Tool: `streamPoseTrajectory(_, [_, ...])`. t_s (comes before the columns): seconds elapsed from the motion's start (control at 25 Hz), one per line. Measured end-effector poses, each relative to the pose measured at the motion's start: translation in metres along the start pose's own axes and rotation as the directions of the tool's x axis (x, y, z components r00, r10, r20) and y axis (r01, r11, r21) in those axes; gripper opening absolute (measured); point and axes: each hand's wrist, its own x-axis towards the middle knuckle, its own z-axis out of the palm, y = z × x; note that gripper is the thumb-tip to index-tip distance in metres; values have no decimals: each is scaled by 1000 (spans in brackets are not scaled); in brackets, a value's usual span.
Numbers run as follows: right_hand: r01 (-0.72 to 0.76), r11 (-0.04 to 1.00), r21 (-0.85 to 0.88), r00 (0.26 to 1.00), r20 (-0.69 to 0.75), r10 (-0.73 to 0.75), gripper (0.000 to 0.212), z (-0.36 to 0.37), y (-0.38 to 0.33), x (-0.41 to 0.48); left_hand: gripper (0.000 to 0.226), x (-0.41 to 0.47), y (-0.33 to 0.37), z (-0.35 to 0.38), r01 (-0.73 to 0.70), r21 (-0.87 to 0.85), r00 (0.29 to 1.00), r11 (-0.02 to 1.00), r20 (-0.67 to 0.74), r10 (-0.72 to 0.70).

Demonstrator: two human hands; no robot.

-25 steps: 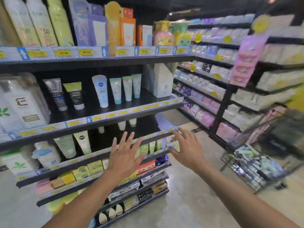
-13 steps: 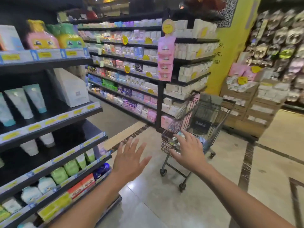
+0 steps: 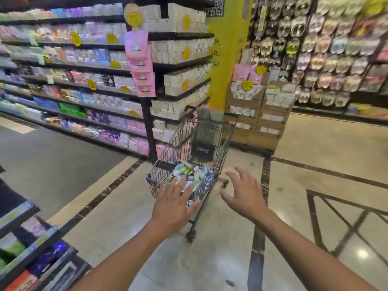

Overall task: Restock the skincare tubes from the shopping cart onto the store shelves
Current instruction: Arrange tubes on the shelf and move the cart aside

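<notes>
The left hand (image 3: 176, 203) is seen spread flat, fingers apart and empty, held in front of the near end of the shopping cart (image 3: 190, 156). The right hand (image 3: 243, 191) is likewise splayed wide and empty, raised just to the right of the cart and clear of it. Inside the wire basket a loose heap of skincare tubes (image 3: 189, 172) is observed lying on the bottom, partly hidden by the left fingers. The cart is stood on the tiled floor (image 3: 315, 143) beside the end of a stocked shelf unit (image 3: 180, 80). Further shelves (image 3: 25, 248) are noted at lower left, blurred.
</notes>
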Motion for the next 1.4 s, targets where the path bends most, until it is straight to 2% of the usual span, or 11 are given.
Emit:
streamPoseTrajectory(0.24, [-104, 994, -32, 994, 35, 105, 71, 14, 70, 51, 72, 99, 26, 40, -96, -31, 994, 995, 40, 97])
streamPoseTrajectory(0.52, [-197, 978, -69, 979, 35, 200, 73, 29, 135, 151, 88, 244, 28, 75, -180, -105, 982, 978, 40, 185])
streamPoseTrajectory(0.72, [-222, 974, -40, 972, 67, 225, 76, 46, 159, 228, 88, 321, 21, 91, -164, -131, 979, 978, 96, 177])
streamPoseTrajectory(1.0, [-150, 989, 1, 981, 128, 148, 75, 81, 187, 360, 92, 435, -3, 113, -88, -122, 984, 989, 145, 106])
streamPoseTrajectory(1.16, [-47, 998, 31, 989, 142, 42, 76, 98, 204, 444, 69, 499, -16, 123, 7, -82, 983, 997, 184, 9])
streamPoseTrajectory(1.4, [118, 991, 61, 971, 204, -128, 79, 127, 201, 555, 60, 566, -35, 124, 178, -76, 972, 981, 171, -163])
